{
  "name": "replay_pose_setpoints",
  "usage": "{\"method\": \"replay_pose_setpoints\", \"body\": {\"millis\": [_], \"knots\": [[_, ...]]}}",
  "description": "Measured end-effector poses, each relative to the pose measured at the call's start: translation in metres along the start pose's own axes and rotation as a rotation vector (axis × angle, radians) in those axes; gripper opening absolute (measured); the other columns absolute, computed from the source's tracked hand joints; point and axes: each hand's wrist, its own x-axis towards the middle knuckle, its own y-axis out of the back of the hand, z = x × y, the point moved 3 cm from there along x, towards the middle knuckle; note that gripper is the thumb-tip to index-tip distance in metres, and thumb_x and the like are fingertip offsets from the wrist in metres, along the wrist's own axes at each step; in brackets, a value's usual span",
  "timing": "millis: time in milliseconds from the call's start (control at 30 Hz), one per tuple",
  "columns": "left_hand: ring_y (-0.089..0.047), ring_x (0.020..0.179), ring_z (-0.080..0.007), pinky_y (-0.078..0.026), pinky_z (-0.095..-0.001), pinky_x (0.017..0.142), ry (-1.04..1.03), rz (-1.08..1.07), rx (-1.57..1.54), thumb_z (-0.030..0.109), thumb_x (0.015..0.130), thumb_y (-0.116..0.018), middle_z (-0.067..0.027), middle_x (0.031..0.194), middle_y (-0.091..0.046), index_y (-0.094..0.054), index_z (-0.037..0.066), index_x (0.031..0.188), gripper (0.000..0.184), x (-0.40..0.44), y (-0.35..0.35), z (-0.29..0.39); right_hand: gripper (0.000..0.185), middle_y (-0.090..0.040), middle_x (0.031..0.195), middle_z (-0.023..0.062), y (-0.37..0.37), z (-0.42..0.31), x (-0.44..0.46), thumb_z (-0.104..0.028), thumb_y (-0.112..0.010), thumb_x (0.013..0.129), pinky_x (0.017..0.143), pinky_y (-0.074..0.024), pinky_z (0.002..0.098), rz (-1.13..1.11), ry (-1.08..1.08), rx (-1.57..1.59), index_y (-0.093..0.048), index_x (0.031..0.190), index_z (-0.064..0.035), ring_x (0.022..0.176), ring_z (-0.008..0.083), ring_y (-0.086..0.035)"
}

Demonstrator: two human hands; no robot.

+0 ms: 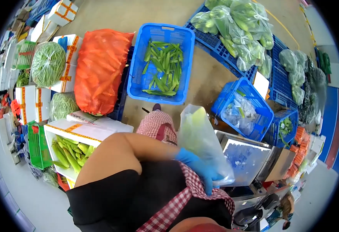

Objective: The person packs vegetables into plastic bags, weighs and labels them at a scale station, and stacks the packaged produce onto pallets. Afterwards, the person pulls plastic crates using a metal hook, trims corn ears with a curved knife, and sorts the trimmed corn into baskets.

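Before the apron, the left hand touches a cloudy bag, its grip too hidden to tell.

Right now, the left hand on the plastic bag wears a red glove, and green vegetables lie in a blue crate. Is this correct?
No: in the head view, the left hand on the plastic bag wears a blue glove, not red. The rest holds.

Plastic bag: contents hazy, unidentifiable. Above-right of bag: bagged vegetables, cropped at top. Below-left: black shirt, cropped at bottom.
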Motion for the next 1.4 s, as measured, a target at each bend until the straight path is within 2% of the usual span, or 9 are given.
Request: {"method": "replay_pose_setpoints", "body": {"millis": [167, 267, 400, 667, 967, 1167, 1300, 1367, 1400], "knots": [[-0.055, 0.070, -0.0116, -0.044, -0.0214, 0.062, 0.235, 0.120, -0.617, 0.020, 0.074, -0.063, -0.0108, 0.089, -0.058, -0.054, -0.005, 0.092, 0.032, 0.080, -0.024, -0.018, 0.032, -0.060, 0.085, 0.0197, -0.068, 0.088, -0.094, -0.026, -0.053, 0.080, 0.076, -0.0427, 0.0388, -0.104, -0.303, 0.034, -0.059, 0.099, -0.0018, 0.079, 0.0317, -0.057], [-0.042, 0.058, -0.0054, -0.035, -0.0204, 0.050, 0.035, 0.326, -0.603, 0.013, 0.077, -0.059, 0.0008, 0.075, -0.049, -0.054, 0.007, 0.084, 0.010, 0.134, -0.009, -0.012, 0.033, -0.061, 0.080, 0.0203, -0.097, 0.117, -0.133, -0.029, -0.054, 0.081, 0.072, -0.0457, 0.0384, 0.006, -0.334, 0.097, -0.062, 0.096, -0.0010, 0.074, 0.0317, -0.059], [-0.053, 0.080, -0.0124, -0.044, -0.0233, 0.068, 0.127, 0.395, -0.088, 0.008, 0.076, -0.057, -0.0064, 0.101, -0.056, -0.043, 0.003, 0.124, 0.051, 0.210, -0.009, -0.004, 0.043, -0.048, 0.045, 0.0146, -0.051, 0.150, -0.203, -0.026, -0.059, 0.078, 0.043, -0.0353, 0.0407, 0.673, -0.218, 0.081, -0.051, 0.041, -0.0051, 0.039, 0.0311, -0.046], [-0.052, 0.074, -0.0111, -0.043, -0.0270, 0.068, 0.219, 0.303, -0.117, 0.013, 0.079, -0.054, -0.0035, 0.082, -0.057, -0.050, 0.000, 0.116, 0.040, 0.377, 0.018, -0.033, 0.031, -0.048, 0.048, 0.0166, -0.035, 0.252, -0.284, -0.018, -0.063, 0.071, 0.068, -0.0438, 0.0383, 1.089, -0.625, -0.031, -0.051, 0.046, -0.0045, 0.049, 0.0332, -0.049], [-0.051, 0.062, -0.0108, -0.041, -0.0225, 0.060, 0.581, 0.305, 0.226, 0.009, 0.075, -0.055, -0.0025, 0.071, -0.054, -0.053, -0.002, 0.109, 0.036, 0.425, 0.057, -0.166, 0.016, -0.060, 0.082, 0.0164, -0.175, 0.302, -0.196, -0.013, -0.053, 0.070, 0.089, -0.0335, 0.0482, 0.661, -1.019, 0.255, -0.065, 0.079, -0.0064, 0.080, 0.0288, -0.057], [-0.052, 0.065, -0.0112, -0.041, -0.0239, 0.063, 0.579, 0.219, 0.333, 0.017, 0.078, -0.056, -0.0025, 0.071, -0.056, -0.058, -0.001, 0.100, 0.029, 0.433, 0.057, -0.173, 0.042, -0.050, 0.111, 0.0213, -0.147, 0.240, -0.246, -0.014, -0.059, 0.070, 0.092, -0.0352, 0.0414, 1.386, -1.075, 0.375, -0.053, 0.110, -0.0008, 0.099, 0.0318, -0.050], [-0.053, 0.068, -0.0117, -0.042, -0.0246, 0.063, 0.717, 0.261, 0.338, 0.020, 0.076, -0.061, -0.0032, 0.076, -0.058, -0.060, 0.002, 0.095, 0.026, 0.435, 0.060, -0.180, 0.052, -0.047, 0.119, 0.0219, -0.261, 0.227, -0.346, -0.013, -0.062, 0.071, 0.092, -0.0369, 0.0382, 1.606, -1.938, 0.714, -0.046, 0.118, 0.0021, 0.104, 0.0344, -0.048], [-0.053, 0.068, -0.0123, -0.041, -0.0247, 0.062, 0.750, 0.313, 0.360, 0.022, 0.075, -0.062, -0.0021, 0.074, -0.057, -0.061, 0.005, 0.089, 0.022, 0.436, 0.045, -0.171, 0.073, -0.051, 0.108, 0.0251, -0.343, 0.216, -0.387, -0.031, -0.064, 0.069, 0.086, -0.0404, 0.0401, 0.884, -2.562, 0.182, -0.032, 0.127, 0.0000, 0.100, 0.0339, -0.051], [-0.054, 0.069, -0.0124, -0.042, -0.0248, 0.062, 0.734, 0.311, 0.387, 0.022, 0.075, -0.062, -0.0023, 0.075, -0.058, -0.061, 0.006, 0.088, 0.021, 0.437, 0.046, -0.172, 0.082, -0.048, 0.113, 0.0263, -0.357, 0.210, -0.404, -0.035, -0.067, 0.067, 0.088, -0.0395, 0.0394, 0.864, -2.616, 0.446, -0.028, 0.129, 0.0005, 0.103, 0.0342, -0.049]]}}
